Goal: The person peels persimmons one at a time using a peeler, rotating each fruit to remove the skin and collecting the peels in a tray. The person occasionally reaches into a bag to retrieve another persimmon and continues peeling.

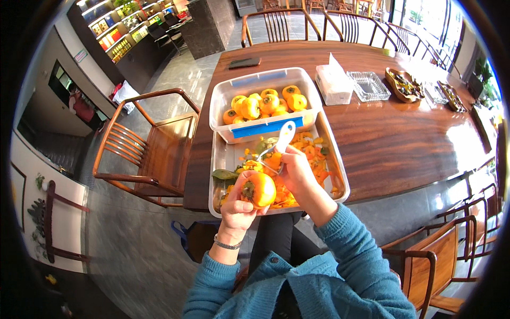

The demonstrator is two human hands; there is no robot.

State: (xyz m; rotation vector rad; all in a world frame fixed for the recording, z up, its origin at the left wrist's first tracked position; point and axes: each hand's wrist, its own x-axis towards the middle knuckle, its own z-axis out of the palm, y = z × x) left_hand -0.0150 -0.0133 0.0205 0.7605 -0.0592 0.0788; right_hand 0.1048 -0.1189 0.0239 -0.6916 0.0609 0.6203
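Observation:
My left hand (237,212) is wrapped round an orange persimmon (260,190), its leafy cap facing left toward my thumb. Just to the right and a little higher, my right hand (298,169) grips a peeler (286,135) with a white handle; the handle points up and away from me, and its metal head lies close above the fruit. Whether the blade touches the skin I cannot tell. Under both hands sits a shallow tray (340,183) strewn with orange peelings (317,166) and a few green leaves (225,174).
A clear plastic box (223,98) of persimmons rests on the tray's far part. Farther right on the wooden table (382,143) stand a tissue pack (333,85), a clear glass dish (368,86) and a wooden bowl (405,85). A phone (245,63) lies beyond the box. Wooden chairs (151,146) surround the table.

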